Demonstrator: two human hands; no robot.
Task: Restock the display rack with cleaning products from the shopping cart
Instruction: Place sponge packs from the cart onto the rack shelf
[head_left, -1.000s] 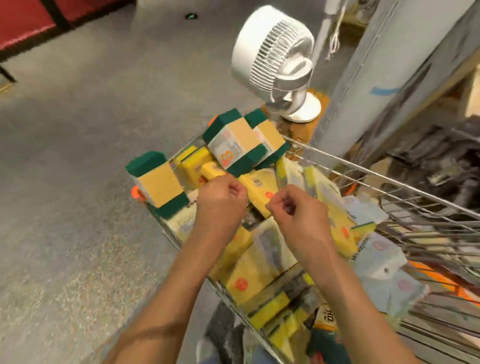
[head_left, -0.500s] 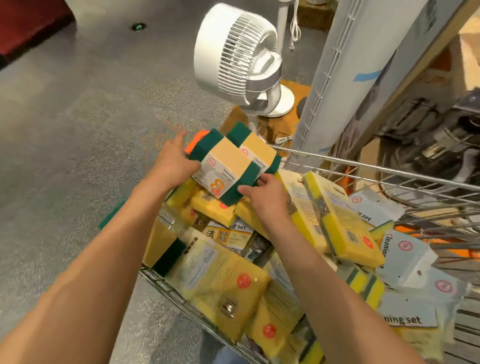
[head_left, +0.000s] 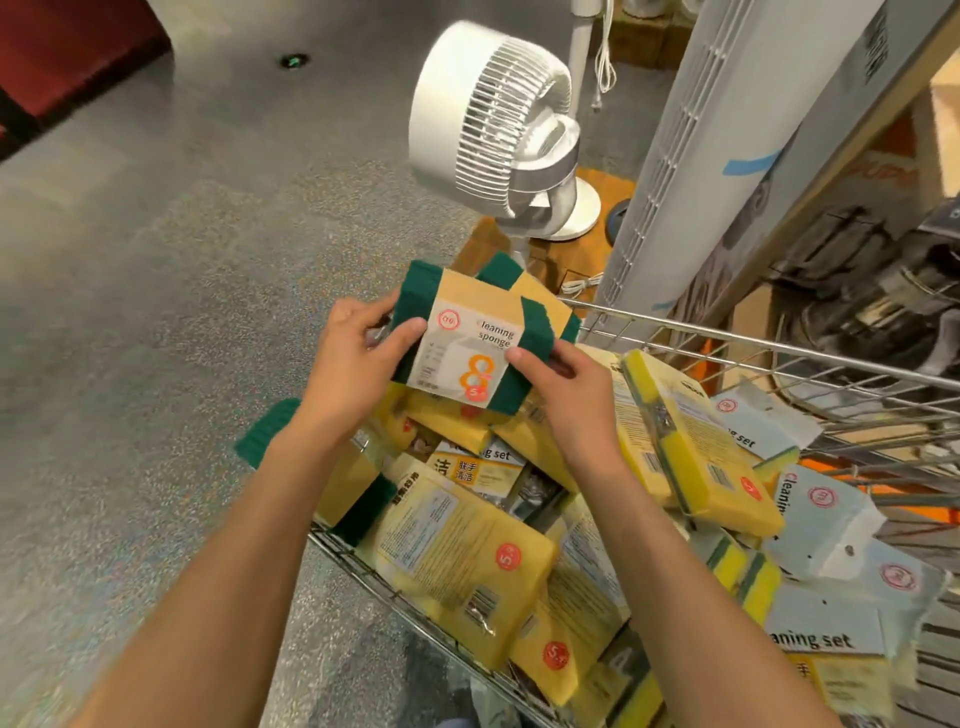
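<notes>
A green cleaning sponge pack (head_left: 470, 340) with a tan and white label is held up over the wire shopping cart (head_left: 727, 340). My left hand (head_left: 358, 369) grips its left end, and my right hand (head_left: 566, 387) grips its lower right end. A second green pack (head_left: 524, 283) lies just behind the held one. The cart is heaped with yellow sponge packs (head_left: 467, 566) and pale blue cleaning set packs (head_left: 826, 512). Another green pack (head_left: 322, 467) rests at the cart's left edge, partly hidden by my left forearm.
A white floor fan (head_left: 498, 130) stands on the grey speckled floor beyond the cart. A tall white slatted column (head_left: 691, 156) rises at the right, next to a shelf with dark goods (head_left: 872, 291). Open floor lies to the left.
Both hands went from the yellow packs to the green sponge pack and lifted it, turning its label toward me. The view has come closer to the cart.
</notes>
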